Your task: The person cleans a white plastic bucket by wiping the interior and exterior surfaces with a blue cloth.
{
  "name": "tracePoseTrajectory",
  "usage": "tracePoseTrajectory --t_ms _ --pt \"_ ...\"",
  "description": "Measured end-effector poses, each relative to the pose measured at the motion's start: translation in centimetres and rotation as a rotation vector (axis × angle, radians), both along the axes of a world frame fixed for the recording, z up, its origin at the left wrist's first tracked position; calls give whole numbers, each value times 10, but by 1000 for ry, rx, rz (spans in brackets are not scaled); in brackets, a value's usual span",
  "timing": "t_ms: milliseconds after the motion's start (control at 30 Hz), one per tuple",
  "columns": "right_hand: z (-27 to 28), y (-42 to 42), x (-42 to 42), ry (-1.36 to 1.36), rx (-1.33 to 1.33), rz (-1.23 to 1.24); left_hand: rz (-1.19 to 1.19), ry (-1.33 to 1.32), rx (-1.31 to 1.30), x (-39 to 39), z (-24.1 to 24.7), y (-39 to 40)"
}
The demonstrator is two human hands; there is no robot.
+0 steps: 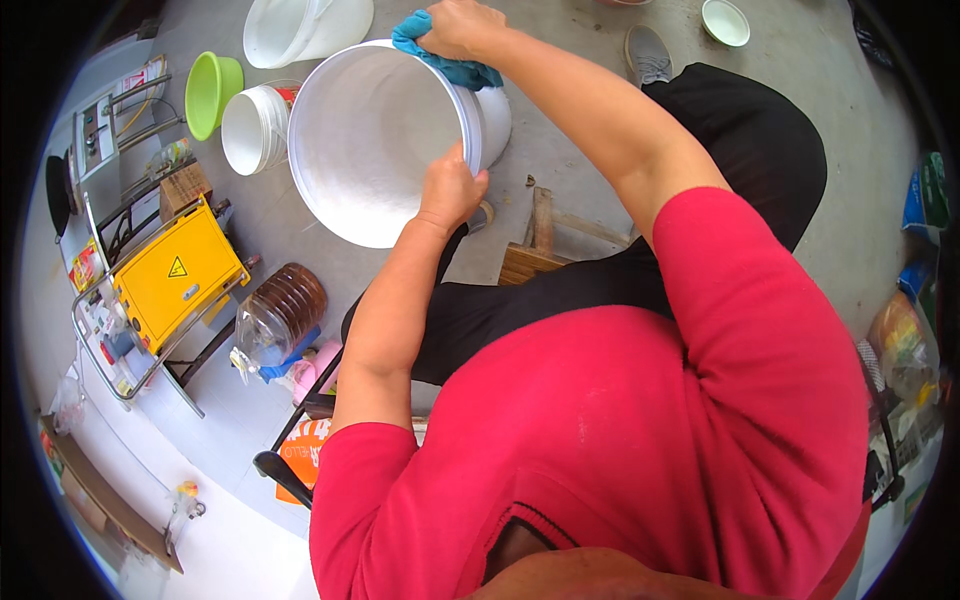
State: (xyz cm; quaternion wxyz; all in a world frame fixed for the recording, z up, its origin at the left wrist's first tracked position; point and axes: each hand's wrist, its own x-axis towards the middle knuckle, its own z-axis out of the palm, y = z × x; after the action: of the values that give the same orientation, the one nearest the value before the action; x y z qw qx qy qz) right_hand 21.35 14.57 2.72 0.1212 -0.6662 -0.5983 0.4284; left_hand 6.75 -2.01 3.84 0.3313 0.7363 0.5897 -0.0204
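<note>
A large white plastic bucket (375,142) lies tipped in front of my knees, its mouth facing me and to the left. My left hand (452,187) grips its rim on the near right side, with the fingers partly hidden. At the far side of the rim, my right hand (461,30) holds a blue-green cloth (472,73) against the bucket's outer edge. The inside of the bucket looks pale and bare.
Beyond and left stand another white bucket (274,31), stacked smaller white buckets (251,131) and a green basin (204,96). A big plastic bottle of brown liquid (294,300) and a yellow metal panel (178,274) are at left. A wooden stool (529,262) is near my legs.
</note>
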Motion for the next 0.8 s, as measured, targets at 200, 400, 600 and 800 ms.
tracePoseTrajectory --t_ms 200,400,600,800 --pt "23 -60 45 53 -32 -124 -155 -86 129 16 3 -24" --pt "24 -82 60 97 -98 -258 -261 -79 53 3 9 -16" --pt "11 -85 57 103 -81 -288 -261 5 2 0 12 6" --pt "10 -125 52 174 -107 -319 -252 14 12 3 13 5"
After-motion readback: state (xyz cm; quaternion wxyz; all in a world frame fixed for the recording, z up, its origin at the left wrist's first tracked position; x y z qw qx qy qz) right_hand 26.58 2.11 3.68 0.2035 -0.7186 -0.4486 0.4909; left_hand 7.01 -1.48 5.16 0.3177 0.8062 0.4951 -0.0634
